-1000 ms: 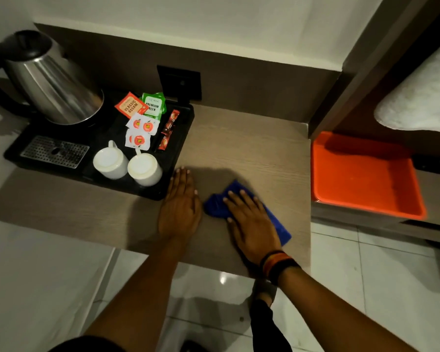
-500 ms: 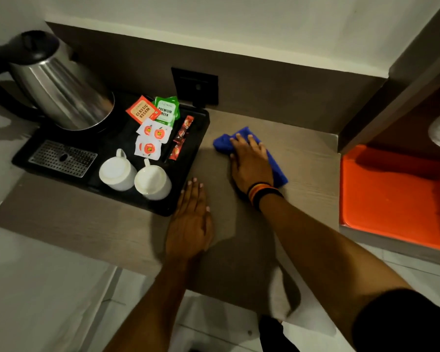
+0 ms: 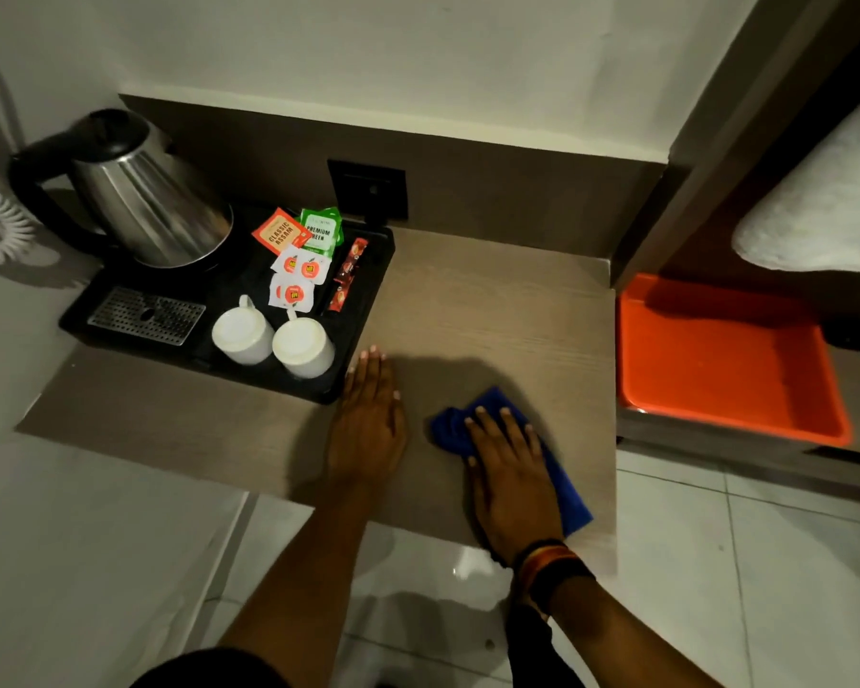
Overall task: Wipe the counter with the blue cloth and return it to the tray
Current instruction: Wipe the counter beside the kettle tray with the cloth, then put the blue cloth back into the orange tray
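The blue cloth (image 3: 564,494) lies flat on the wooden counter (image 3: 492,310), near its front edge. My right hand (image 3: 510,481) presses down on the cloth with fingers spread, covering most of it. My left hand (image 3: 368,419) rests flat on the bare counter just left of the cloth, fingers together, holding nothing. The orange tray (image 3: 726,360) sits empty on a lower shelf to the right of the counter.
A black tray (image 3: 363,315) at the counter's left holds a steel kettle (image 3: 145,201), two white cups (image 3: 274,342) and tea sachets (image 3: 299,255). A dark wall socket (image 3: 368,188) sits at the back. A white towel (image 3: 825,216) lies at the upper right. Tiled floor lies below.
My right hand has slid the blue cloth from the back of the counter, near the black tray's corner, forward to the front edge. My left hand stays flat on the counter.
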The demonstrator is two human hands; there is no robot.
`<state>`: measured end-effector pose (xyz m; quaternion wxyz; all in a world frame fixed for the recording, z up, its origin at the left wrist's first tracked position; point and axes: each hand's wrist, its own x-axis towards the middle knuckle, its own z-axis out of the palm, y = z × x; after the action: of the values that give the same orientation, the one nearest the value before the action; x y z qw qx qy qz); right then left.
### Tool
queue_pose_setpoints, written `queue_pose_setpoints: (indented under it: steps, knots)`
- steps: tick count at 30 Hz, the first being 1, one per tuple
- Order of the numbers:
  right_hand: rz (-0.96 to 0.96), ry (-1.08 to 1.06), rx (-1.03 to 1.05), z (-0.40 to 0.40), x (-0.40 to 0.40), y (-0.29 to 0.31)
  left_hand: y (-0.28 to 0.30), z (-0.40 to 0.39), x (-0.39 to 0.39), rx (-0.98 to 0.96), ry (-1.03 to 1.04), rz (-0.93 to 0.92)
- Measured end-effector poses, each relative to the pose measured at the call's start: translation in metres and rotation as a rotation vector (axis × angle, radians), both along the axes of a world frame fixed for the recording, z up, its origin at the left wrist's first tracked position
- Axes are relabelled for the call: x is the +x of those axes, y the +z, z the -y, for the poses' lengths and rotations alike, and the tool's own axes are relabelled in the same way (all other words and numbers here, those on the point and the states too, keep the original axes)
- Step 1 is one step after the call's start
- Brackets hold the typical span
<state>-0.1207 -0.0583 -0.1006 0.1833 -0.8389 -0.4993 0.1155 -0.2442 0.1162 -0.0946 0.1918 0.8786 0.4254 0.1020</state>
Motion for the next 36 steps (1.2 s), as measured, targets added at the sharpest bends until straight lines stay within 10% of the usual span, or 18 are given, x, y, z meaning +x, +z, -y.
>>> queue_pose_setpoints:
  steps: [14,26,36]
  knots:
    - [-0.057,0.073,0.074,-0.143,0.1,-0.006,-0.009,0.013,-0.018,-0.084,0.066,0.09]
    - [-0.194,-0.205,0.181,0.024,0.076,0.007,0.023,0.056,0.032,0.027,-0.186,0.048]
    - [-0.038,-0.564,0.304,0.036,0.224,0.06,0.042,0.121,0.179,0.086,-0.415,0.021]
